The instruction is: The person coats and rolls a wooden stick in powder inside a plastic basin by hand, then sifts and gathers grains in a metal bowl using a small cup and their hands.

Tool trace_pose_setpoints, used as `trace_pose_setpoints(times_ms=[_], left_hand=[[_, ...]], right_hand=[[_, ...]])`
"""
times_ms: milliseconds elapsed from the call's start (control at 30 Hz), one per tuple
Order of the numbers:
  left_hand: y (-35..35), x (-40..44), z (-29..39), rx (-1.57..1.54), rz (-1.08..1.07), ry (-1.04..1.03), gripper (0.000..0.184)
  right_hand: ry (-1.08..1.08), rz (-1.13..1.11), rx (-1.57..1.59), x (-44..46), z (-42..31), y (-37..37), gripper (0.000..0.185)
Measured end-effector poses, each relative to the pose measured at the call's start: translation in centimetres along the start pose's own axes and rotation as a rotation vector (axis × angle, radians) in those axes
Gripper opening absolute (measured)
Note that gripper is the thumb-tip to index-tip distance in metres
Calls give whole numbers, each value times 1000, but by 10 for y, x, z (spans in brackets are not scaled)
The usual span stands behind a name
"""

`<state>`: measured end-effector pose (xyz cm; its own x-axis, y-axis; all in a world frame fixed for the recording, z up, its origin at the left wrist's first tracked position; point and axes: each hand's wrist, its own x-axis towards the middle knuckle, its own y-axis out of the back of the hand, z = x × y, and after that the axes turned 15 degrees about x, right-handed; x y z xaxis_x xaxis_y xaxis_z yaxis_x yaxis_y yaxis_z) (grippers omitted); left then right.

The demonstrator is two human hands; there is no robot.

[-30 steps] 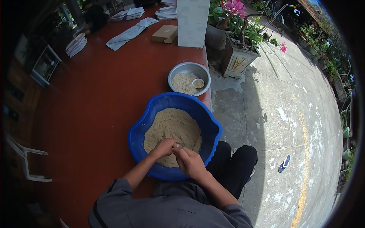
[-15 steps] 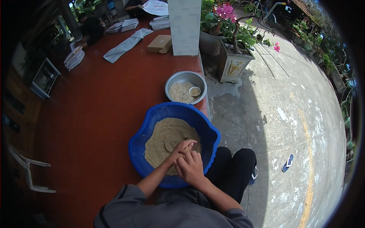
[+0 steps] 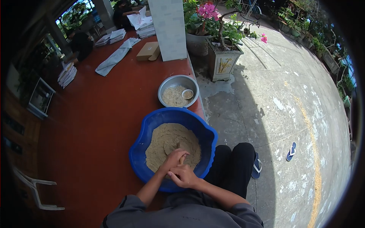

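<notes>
A blue plastic basin [image 3: 135, 155] stands in front of me, holding a pale brown, powdery grain-like material [image 3: 161, 138]. Over its near half, my left hand [image 3: 174, 159] is closed around a wooden stick-like tool [image 3: 183, 159], whose far end meets the material. My right hand [image 3: 184, 177] is just below, fingers curled around the near end of the same tool, close to my left wrist. The tool's head is mostly hidden, so its exact kind does not show. Beyond the basin sits a metal bowl [image 3: 162, 90] of pale flakes or grains, with a small cup [image 3: 187, 94] inside.
A tiled pillar [image 3: 169, 30], cardboard box [image 3: 148, 51] and folded cloth [image 3: 116, 57] are farther back on the red floor [image 3: 91, 133]. Two people [image 3: 121, 15] sit near paper stacks. Right, below the ledge, are a potted plant [image 3: 224, 62] and flip-flops [image 3: 291, 152] on concrete.
My view has shifted slightly. Both hands have moved a little toward me in the basin, and more of the wooden tool shows between them.
</notes>
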<state>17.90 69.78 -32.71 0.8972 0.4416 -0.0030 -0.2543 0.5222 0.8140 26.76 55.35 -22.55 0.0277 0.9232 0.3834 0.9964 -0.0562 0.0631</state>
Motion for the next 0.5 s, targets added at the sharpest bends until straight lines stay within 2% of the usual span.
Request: trace_pose_setpoints(times_ms=[100,233,300,433,500], left_hand=[[5,-5,-6,35,-71,-46,29],[0,-8,-10,-8,-86,13,37],[6,-16,1,-53,-102,58,41],[0,-18,-1,28,-130,-10,46],[16,-15,12,-20,-281,92,49]], right_hand=[[-25,50,-40,2,-4,-2,32],[-122,107,36,10,-14,16,41],[-105,184,102,13,-13,26,45],[-131,210,157,12,-16,34,48],[-155,181,182,6,-21,29,45]])
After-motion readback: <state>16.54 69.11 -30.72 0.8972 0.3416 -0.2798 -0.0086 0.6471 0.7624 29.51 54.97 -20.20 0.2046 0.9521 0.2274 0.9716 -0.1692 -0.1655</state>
